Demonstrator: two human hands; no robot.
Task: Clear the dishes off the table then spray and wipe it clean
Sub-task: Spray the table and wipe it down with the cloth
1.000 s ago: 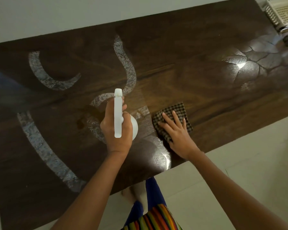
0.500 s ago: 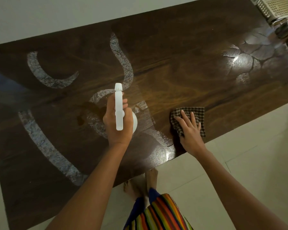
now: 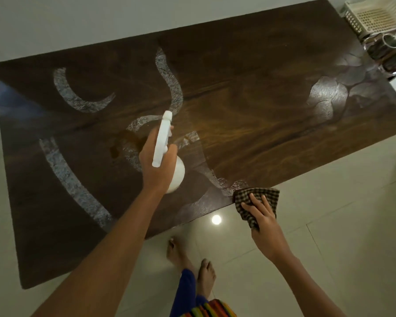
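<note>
Wiping stage, cloth run off the near table edge

Head view: the table (image 3: 249, 92) is bare of dishes, so by my reading the spray-and-wipe step is in hand; the left hand (image 3: 157, 165) is closed round the white spray bottle (image 3: 162, 138) above the tabletop's centre, nozzle aimed toward 12 o'clock, and the right hand (image 3: 260, 212) has fingers spread flat on the checked cloth (image 3: 256, 203) at about 5 o'clock, partly past the near edge. Next calls for bringing the cloth back onto the wood toward the stain (image 3: 124, 143) at 9 o'clock of the bottle. Against half a second ago, the cloth has slid from fully on the table to overhanging its edge
</note>
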